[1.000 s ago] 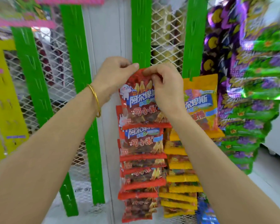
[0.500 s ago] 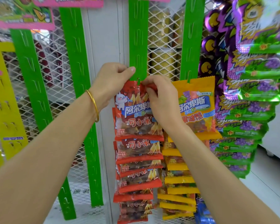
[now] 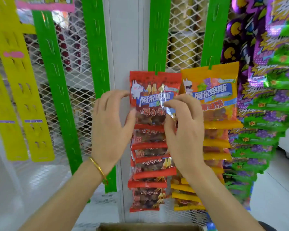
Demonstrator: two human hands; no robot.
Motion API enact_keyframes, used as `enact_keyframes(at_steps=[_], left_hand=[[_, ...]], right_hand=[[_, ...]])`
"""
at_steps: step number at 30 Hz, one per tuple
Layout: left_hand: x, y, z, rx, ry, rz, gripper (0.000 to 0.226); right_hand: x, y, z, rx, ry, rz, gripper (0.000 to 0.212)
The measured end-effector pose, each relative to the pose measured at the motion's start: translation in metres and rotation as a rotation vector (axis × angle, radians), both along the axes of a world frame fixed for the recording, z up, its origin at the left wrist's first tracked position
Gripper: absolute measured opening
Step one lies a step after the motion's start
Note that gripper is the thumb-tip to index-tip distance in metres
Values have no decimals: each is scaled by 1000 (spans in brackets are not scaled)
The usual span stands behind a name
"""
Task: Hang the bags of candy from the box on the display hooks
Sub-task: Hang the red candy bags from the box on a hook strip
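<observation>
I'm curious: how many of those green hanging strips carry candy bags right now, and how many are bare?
Green strips carrying candy: 2, the red-bag strip and the orange-bag strip
Bare green strips: 2, the far-left strip and the second strip
Total green strips in view: 4

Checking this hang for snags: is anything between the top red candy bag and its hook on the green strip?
Nothing visible. The top red candy bag already hangs from the green strip, a hook tip showing at its top edge. The left hand and right hand are lower down its front, clear of the hook.
</observation>
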State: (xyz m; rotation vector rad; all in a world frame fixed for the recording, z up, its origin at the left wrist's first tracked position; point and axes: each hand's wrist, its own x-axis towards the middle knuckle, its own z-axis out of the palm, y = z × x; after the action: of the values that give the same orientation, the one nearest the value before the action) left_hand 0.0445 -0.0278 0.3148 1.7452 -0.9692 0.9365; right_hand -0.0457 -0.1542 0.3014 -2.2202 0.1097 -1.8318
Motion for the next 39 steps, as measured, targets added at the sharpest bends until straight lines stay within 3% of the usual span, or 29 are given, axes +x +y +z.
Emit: enact_keyframes(at_steps=[3,8,11,16,19,23,25,28,31,33,37,39], left_hand=[[-11,25,-82,149,109,-69,31],[-2,69,-214,532,532,-65,26],[6,85,-246,716,676,-50,25],[15,90,-252,807,708,-68,21],[17,91,-255,806,719,-63,21],[20,89,-258,820,756,-78,22],[20,87,-260,850,763,-80,21],[18,82,-264,982,856,-156,25],[9,77,-268,1191,962,-288,36],[2,72,-266,1244,912,-304,35],[0,56,-234,956,865,-325,7],[-1,48,-202,825,862,-344,6]], right_hand=[[-12,21,-80,68,237,209,18],[-2,43,-265,412,1103,402,22],[1,61,-353,502,1552,429,28],[-2,94,-420,578,1851,489,35],[-5,102,-441,550,1879,397,46],[-4,98,-442,448,1887,361,27],[-3,88,-431,567,1845,518,15],[-5,66,-394,852,1766,816,20],[-6,44,-346,961,1648,920,7],[-5,31,-309,1005,1539,913,2],[-10,10,-238,834,1313,755,9],[-17,7,-202,744,1131,708,19]])
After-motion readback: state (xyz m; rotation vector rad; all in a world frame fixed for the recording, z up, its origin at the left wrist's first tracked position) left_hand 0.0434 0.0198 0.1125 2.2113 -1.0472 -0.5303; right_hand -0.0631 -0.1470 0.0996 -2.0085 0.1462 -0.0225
